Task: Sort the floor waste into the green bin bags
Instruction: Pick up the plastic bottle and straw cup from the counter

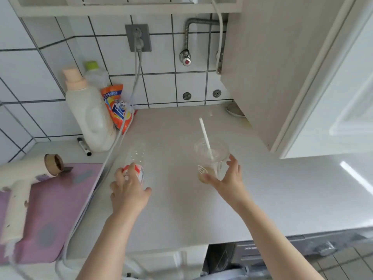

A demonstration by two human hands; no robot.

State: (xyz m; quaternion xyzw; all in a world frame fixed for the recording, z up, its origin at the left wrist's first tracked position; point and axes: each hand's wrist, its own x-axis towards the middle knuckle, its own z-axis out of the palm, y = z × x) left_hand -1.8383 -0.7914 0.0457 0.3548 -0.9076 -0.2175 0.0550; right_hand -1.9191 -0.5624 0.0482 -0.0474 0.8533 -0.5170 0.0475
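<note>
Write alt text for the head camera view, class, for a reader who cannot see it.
Two bare hands reach over a pale countertop: the left hand grips a clear plastic bottle with a red-and-white label, the right hand holds a clear cup with a white straw. A white detergent jug and an orange packet stand by the tiled wall.

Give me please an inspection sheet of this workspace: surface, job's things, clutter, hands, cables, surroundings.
Surface: pale grey countertop, bare in the middle.
Job's things: clear plastic bottle with red-white label; clear plastic cup with white straw and a little beige liquid.
Clutter: white detergent jug, orange detergent pouch, black marker, white hair dryer on pink mat.
Hands: left hand grips the bottle; right hand around the cup, fingers spread.
Cables: grey cord from wall socket across the counter.
Surroundings: white tiled wall, white cabinet; green bags: nothing seen.
</note>
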